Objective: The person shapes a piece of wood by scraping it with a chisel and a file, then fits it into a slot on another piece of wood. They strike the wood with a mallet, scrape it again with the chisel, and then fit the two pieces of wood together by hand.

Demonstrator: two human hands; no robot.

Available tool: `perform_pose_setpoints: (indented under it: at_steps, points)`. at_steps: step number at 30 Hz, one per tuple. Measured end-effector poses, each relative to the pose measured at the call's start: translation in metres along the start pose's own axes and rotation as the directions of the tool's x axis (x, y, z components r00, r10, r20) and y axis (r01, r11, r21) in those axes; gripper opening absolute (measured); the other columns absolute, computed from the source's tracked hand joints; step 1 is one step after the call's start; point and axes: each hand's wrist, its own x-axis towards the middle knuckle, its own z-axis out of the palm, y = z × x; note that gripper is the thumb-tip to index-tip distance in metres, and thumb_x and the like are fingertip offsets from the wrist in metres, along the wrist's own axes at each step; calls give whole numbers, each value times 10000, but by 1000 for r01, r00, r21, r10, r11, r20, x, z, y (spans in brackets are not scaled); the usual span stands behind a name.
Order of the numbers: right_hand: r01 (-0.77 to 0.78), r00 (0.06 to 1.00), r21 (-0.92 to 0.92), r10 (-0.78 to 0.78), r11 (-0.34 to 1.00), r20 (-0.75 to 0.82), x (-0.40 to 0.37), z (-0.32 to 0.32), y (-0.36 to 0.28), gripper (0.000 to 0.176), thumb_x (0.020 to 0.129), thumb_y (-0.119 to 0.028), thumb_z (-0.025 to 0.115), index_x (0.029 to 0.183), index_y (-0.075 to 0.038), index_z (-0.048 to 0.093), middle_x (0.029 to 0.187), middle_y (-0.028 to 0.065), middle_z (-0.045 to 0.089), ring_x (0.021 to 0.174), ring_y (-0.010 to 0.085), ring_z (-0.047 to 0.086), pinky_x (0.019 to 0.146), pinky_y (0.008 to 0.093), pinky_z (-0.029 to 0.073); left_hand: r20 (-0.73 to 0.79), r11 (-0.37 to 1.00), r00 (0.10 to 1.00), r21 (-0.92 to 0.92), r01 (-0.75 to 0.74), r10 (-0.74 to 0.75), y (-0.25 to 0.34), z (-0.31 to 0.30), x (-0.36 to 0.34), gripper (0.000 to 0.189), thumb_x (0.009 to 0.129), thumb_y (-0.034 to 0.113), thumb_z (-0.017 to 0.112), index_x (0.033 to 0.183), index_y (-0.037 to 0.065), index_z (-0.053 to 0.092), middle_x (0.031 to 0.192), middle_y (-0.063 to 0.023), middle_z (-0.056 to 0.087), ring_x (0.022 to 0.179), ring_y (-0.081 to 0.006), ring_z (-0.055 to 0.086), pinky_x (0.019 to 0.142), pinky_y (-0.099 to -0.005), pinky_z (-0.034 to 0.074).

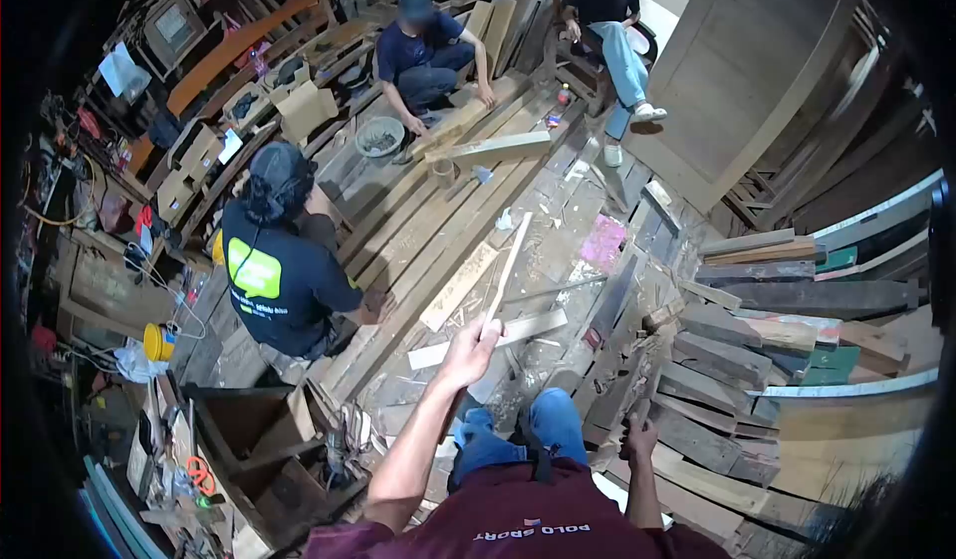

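Note:
My left hand (470, 352) is closed around the lower end of a thin, slightly bent wooden strip (509, 268), which points away from me. Below it on the floor lies a pale flat board (533, 328). At my right side, my right hand (640, 438) is closed, and its fingers curl round something dark and narrow that I cannot make out. Stacked wooden planks (694, 434) are just beyond that hand. Wood shavings (523, 370) are scattered on the floor in front of my knees.
A person (284, 270) sits at the left beside long wooden beams (438, 235). Another person (423, 56) squats behind a bucket (379, 138); a third (607, 36) sits at the back. A large wooden panel (742, 71) leans at the right. An open wooden box (249, 425) stands lower left.

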Motion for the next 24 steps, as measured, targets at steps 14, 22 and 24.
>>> perform_pose_setpoints:
  at_steps: [14, 22, 24]
  points:
    - [428, 863, -5, -407, 904, 298, 66, -10, -34, 238, 893, -249, 629, 853, -13, 635, 591, 28, 598, 514, 85, 554, 485, 254, 439, 116, 964, 970, 187, 191, -215, 43, 119, 20, 401, 983, 394, 431, 988, 21, 578, 713, -113, 577, 677, -216, 562, 662, -362, 454]
    - [410, 860, 53, -405, 911, 311, 113, 9, -39, 207, 885, -224, 642, 920, -19, 644, 598, 24, 609, 540, 85, 575, 511, 255, 449, 10, 901, 904, 81, 426, -428, -46, 159, 40, 438, 971, 398, 465, 913, 15, 671, 661, -33, 562, 633, -101, 506, 609, -286, 428]
    - [240, 931, 107, -260, 965, 255, 128, 37, -42, 183, 885, -177, 639, 973, -17, 629, 612, 20, 594, 527, 83, 565, 487, 233, 441, -12, 912, 931, 198, 360, -365, -100, 176, 61, 339, 953, 306, 544, 1095, 19, 653, 703, 15, 552, 615, -71, 487, 590, -250, 429]
